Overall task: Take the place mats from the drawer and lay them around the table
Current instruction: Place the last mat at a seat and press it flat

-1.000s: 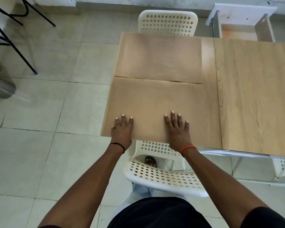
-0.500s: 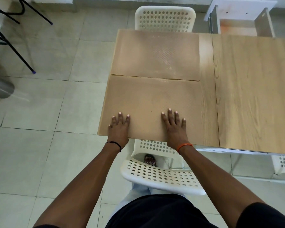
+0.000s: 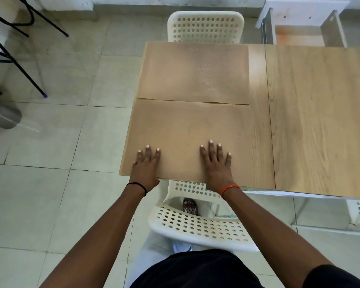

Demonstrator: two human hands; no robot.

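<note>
- Two place mats lie on the wooden table, one behind the other, filling its left end.
- Near mat sits flat at the table's six o'clock edge; its far edge meets the far mat, which slightly overlaps it along the seam.
- Far mat reaches up to the table's twelve o'clock edge, right in front of a white perforated chair.
- Left hand is flat on the near mat's near-left corner, fingers straight and together, gripping nothing, just pressing down.
- Right hand lies flat too, at about three o'clock from the left one, fingers spread and straight on the mat, palm near the table edge.
- Black band on the left wrist, orange band on the right.
- Below the hands, at six o'clock, a second white perforated chair is tucked partly under the table.
- Up at one o'clock beyond the table stands a white drawer unit, its drawer open.
- Black metal legs stand on the tiled floor at ten o'clock.
</note>
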